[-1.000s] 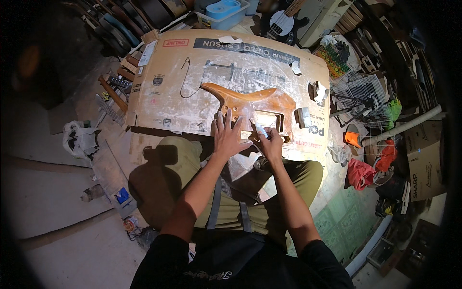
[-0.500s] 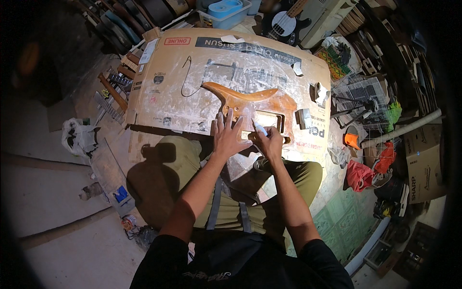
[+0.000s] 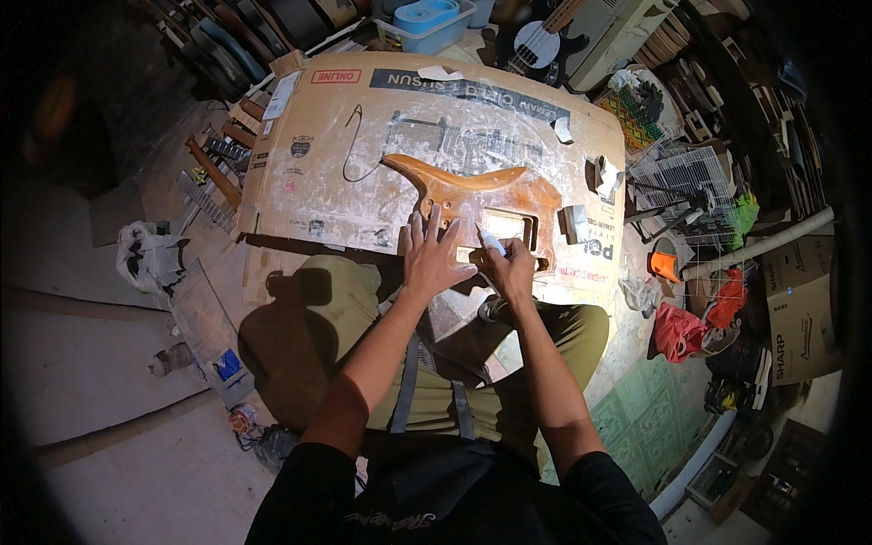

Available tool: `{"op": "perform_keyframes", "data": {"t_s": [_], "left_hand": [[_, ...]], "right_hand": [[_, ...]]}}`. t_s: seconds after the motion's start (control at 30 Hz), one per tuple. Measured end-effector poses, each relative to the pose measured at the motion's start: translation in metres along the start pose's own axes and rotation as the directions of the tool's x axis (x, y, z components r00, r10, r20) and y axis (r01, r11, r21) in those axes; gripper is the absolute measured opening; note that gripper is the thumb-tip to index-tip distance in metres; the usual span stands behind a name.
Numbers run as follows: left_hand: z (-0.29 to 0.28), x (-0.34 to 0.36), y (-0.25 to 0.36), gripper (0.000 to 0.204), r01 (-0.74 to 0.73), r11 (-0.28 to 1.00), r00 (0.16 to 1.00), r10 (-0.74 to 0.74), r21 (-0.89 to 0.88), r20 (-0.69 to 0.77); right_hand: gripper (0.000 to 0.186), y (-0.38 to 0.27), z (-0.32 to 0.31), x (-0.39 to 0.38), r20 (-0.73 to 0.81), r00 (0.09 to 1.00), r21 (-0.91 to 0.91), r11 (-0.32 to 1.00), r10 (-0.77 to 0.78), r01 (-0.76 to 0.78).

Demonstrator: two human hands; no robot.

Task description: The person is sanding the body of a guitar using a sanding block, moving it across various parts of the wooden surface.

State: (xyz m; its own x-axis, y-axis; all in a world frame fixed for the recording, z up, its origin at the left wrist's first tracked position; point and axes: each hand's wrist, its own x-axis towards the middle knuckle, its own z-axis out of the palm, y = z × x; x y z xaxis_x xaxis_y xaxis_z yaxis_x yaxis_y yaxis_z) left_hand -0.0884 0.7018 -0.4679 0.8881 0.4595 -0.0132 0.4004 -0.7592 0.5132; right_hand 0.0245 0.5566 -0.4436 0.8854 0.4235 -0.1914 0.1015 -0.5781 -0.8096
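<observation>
A brown wooden guitar body (image 3: 495, 182) with cut-out cavities lies on a flattened cardboard sheet (image 3: 341, 209). My left hand (image 3: 429, 257) rests spread on its near left part, close to several small round holes. In my right hand (image 3: 510, 271), over the near edge by the rectangular cavity, is a small white tube with a narrow tip (image 3: 490, 241). Its tip points away from me at the wood between the holes and the cavity. My fingers hide the tube's lower part, and whether the tip touches the wood I cannot tell.
A bent wire (image 3: 350, 150) and curled scraps of paper (image 3: 606, 175) lie on the cardboard. A small grey block (image 3: 575, 224) sits right of the guitar body. Tools (image 3: 213, 173) crowd the left edge; a wire rack (image 3: 686, 186) and a red bag (image 3: 679, 330) lie right.
</observation>
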Motion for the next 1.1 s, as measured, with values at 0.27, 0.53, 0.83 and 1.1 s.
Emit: {"op": "perform_keyframes", "data": {"t_s": [0.27,0.53,0.83,1.1], "left_hand": [[0.0,0.0,0.0,0.099,0.002,1.0,1.0,-0.002,0.005,0.008],[-0.001,0.0,0.0,0.099,0.002,1.0,1.0,-0.002,0.008,0.003],[0.0,0.0,0.0,0.1,-0.001,1.0,1.0,0.001,0.025,-0.001],[0.006,-0.003,0.005,0.112,0.068,0.997,0.998,-0.068,0.027,-0.007]], "right_hand": [[0.024,0.011,0.005,0.003,-0.026,0.999,-0.006,1.0,-0.031,0.031],[0.026,0.026,0.009,0.008,-0.041,0.999,0.024,0.999,-0.026,0.027],[0.019,0.034,0.011,0.001,-0.06,0.998,0.296,0.955,0.027,-0.008],[0.025,0.053,0.003,-0.024,-0.072,0.995,0.53,0.848,0.066,-0.018]]}}
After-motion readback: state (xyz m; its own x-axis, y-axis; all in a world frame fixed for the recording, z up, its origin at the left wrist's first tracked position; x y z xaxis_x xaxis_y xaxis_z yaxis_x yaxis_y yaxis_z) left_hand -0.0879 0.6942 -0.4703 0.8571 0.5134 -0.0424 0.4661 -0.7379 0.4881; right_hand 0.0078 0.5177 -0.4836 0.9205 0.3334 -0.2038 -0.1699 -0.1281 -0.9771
